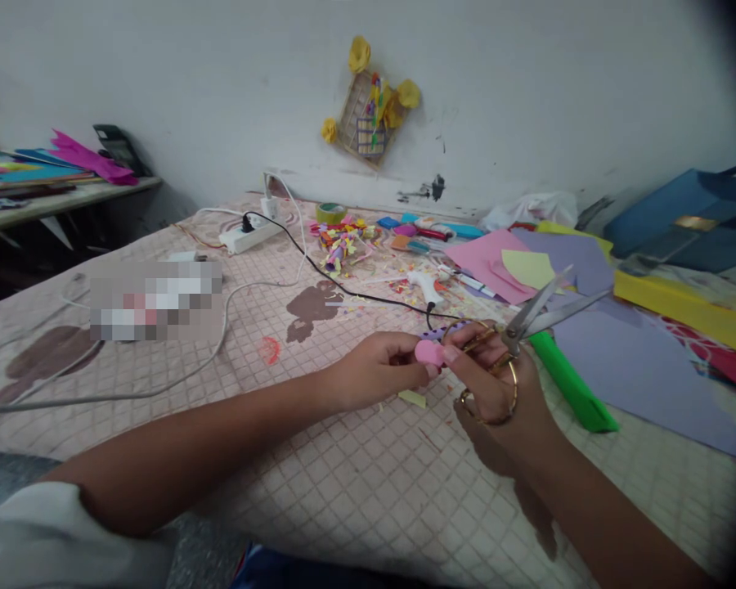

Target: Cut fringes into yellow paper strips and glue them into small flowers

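Note:
In front of me, my left hand [383, 368] pinches a small rounded pink piece [430, 352], which looks like paper or foam. My right hand [496, 384] has its fingers through the gold handles of a pair of scissors [531, 319]. The scissor blades are parted and point away to the upper right, clear of the pink piece. My right thumb and fingertips meet the pink piece's right edge. Just behind the hands lies a purple strip with dark dots [445, 330], partly hidden by them. A pale yellow scrap [413, 399] rests on the cloth below.
A white glue gun [426, 286] with a black cord lies beyond my hands. Purple sheets [638, 368], a pink sheet [491, 260] and a green roll [573, 384] are at right. Colourful paper bits [343, 241], green tape [331, 213] and a power strip [249, 235] sit farther back.

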Available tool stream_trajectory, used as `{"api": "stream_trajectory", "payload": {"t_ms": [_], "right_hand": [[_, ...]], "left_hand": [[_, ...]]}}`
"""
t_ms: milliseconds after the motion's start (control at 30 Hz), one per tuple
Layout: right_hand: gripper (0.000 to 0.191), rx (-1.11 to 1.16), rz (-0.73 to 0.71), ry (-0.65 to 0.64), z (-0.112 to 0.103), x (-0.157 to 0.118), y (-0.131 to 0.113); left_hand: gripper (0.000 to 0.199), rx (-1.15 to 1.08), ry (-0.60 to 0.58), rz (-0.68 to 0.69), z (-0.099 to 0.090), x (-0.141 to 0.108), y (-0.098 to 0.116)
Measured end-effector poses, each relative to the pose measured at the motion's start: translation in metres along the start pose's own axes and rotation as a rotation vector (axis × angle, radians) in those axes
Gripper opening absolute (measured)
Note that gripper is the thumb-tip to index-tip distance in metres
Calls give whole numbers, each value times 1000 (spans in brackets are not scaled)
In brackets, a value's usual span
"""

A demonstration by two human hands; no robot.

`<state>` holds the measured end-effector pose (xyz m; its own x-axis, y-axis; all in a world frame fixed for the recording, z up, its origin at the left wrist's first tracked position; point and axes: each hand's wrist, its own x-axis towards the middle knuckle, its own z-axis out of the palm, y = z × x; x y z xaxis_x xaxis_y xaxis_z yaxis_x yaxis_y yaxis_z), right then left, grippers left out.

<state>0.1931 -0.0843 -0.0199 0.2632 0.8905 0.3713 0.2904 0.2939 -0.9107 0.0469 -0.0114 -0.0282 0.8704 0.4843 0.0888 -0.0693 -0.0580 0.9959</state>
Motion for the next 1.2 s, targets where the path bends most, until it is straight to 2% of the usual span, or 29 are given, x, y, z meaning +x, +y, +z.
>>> {"api": "stream_trajectory", "payload": {"t_ms": [300,500,733,967,1200], "right_hand": [[10,-8,-1,4,-1,0,4],[5,80,-2,0,-3,1,13],[7,66,13,-32,-1,-1,7],[10,13,12,-5,0,1,1],[13,88,28,-18,0,0,7]], "left_hand": [[17,-30,5,-13,1,2,-5],[18,-22,61,-1,2,0,-2],[20,17,64,-18,0,0,-4],[14,22,54,-55,3,0,-2],[20,31,86,-5,0,1,-4]]}}
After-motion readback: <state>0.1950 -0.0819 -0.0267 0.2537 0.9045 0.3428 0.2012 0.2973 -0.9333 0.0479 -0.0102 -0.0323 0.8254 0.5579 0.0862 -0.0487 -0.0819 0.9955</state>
